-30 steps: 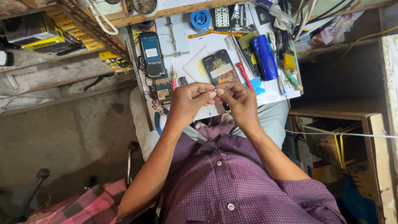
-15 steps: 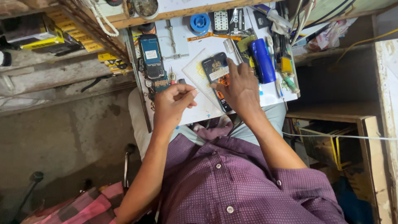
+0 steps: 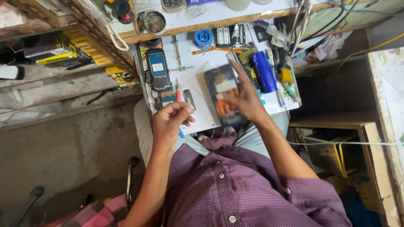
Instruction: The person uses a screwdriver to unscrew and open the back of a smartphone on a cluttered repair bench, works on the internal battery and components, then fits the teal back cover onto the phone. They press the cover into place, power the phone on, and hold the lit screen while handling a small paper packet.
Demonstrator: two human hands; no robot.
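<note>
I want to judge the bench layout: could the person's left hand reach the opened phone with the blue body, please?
Probably yes: the left hand hovers just below the blue opened phone, with only a small circuit board and red-handled screwdriver lying between.

Two hands worked at centre frame: the left hand (image 3: pixel 170 122) and the right hand (image 3: pixel 242 98). On the white tray (image 3: pixel 202 122) lay one blue phone (image 3: pixel 158 69), one dark phone (image 3: pixel 225 101) (partly covered), one blue cylinder (image 3: pixel 263 71) and one blue spool (image 3: pixel 203 38).

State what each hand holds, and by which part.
Left hand: fingertips pinched, anything held too small to tell. Right hand: blurred, over the dark phone; hold cannot be told.
</note>
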